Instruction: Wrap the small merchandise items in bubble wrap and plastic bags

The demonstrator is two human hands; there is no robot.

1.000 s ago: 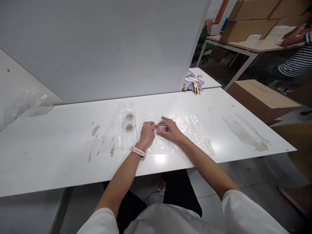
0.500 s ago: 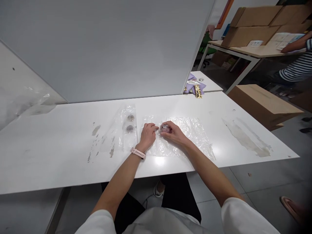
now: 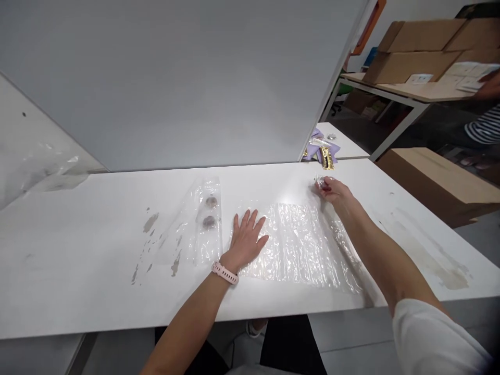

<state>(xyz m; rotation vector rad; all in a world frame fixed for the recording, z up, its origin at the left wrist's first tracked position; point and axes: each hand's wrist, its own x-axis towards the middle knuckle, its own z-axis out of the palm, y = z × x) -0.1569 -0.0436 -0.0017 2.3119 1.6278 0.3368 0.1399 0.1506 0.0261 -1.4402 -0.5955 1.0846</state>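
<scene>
My left hand lies flat with spread fingers on the left part of a clear plastic bag on the white table. At the far right, my right hand grips a small clear round package with something dark reddish inside; its exact kind I cannot make out. Left of my left hand lies another clear plastic sheet. On it sit two small round dark packages, a brownish one behind and a purplish one in front.
A grey panel stands along the table's back edge. Purple and gold packets lie at the back right. A cardboard box stands right of the table. Another person's arm shows at a far table. Plastic film is at the left.
My right hand has carried the round package from beside my left hand to the right and back. My left hand has flattened and spread onto the bag. The view has shifted slightly.
</scene>
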